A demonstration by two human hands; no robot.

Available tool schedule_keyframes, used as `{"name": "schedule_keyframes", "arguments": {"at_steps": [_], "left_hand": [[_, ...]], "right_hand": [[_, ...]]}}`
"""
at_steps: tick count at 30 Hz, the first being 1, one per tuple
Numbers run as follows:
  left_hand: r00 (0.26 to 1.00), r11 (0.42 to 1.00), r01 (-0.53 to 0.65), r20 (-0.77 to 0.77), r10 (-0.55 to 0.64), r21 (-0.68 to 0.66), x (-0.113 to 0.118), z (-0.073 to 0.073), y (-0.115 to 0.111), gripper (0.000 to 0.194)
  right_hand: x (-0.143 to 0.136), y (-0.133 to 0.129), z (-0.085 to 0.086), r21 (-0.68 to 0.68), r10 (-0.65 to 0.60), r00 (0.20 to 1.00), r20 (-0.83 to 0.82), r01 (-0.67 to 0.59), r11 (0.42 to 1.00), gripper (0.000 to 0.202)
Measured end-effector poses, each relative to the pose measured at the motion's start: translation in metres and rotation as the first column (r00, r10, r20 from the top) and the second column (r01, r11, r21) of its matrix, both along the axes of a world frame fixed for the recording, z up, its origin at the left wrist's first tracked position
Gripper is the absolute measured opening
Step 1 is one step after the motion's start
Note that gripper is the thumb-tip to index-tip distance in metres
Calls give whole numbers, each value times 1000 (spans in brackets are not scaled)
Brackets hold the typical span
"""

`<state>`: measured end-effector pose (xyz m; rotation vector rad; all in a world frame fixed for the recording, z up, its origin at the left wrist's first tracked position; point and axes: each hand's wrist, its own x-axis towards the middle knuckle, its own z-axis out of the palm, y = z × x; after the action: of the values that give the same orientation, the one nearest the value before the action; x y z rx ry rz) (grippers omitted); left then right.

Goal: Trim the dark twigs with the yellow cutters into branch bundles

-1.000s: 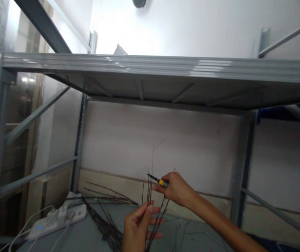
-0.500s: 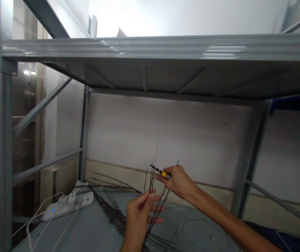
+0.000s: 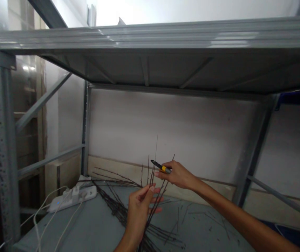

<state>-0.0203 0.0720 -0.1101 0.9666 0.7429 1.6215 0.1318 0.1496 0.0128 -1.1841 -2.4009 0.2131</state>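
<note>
My left hand (image 3: pixel 141 206) pinches thin brown twigs (image 3: pixel 152 173) between thumb and forefinger, its other fingers spread behind them. The twigs stand roughly upright, one thin tip rising well above the rest. In my right hand (image 3: pixel 177 174) is a pair of pruning shears (image 3: pixel 164 169) with a black blade end and a yellow and grey handle. The blades point left across the held twigs; whether they touch a twig cannot be made out. Another branch slants up past the right hand's fingers. Beneath the left hand lies a bundle of dark branches (image 3: pixel 113 206) on the grey surface.
A white power strip (image 3: pixel 72 198) with plugs and cables lies at the left of the grey shelf surface (image 3: pixel 100 227). Cut twig bits (image 3: pixel 208 215) are scattered at the right. Overhead runs a grey metal shelf (image 3: pixel 150 38), with posts on both sides and a wall behind.
The view has tilted and shifted slightly. The blade end of the shears shows broader now. Both hands keep their hold, and the twigs' tips are spread a little wider.
</note>
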Motion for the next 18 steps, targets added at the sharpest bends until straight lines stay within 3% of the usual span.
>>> {"name": "schedule_keyframes", "arguments": {"at_steps": [6,13,18], "left_hand": [[999,1000,-4,43,4,0,-3,2,0,54],[999,1000,-5,48,5,-8,-2,-1,0,50],[999,1000,-3,46,4,-16,-4,-4,4,50]], "right_hand": [[2,-1,7,-10,-26,999,27,26,1000,53],[-3,6,-10,62,-141,990,21,140,988,58],[0,7,-8,-104,-83,996,43,87,991,57]]}}
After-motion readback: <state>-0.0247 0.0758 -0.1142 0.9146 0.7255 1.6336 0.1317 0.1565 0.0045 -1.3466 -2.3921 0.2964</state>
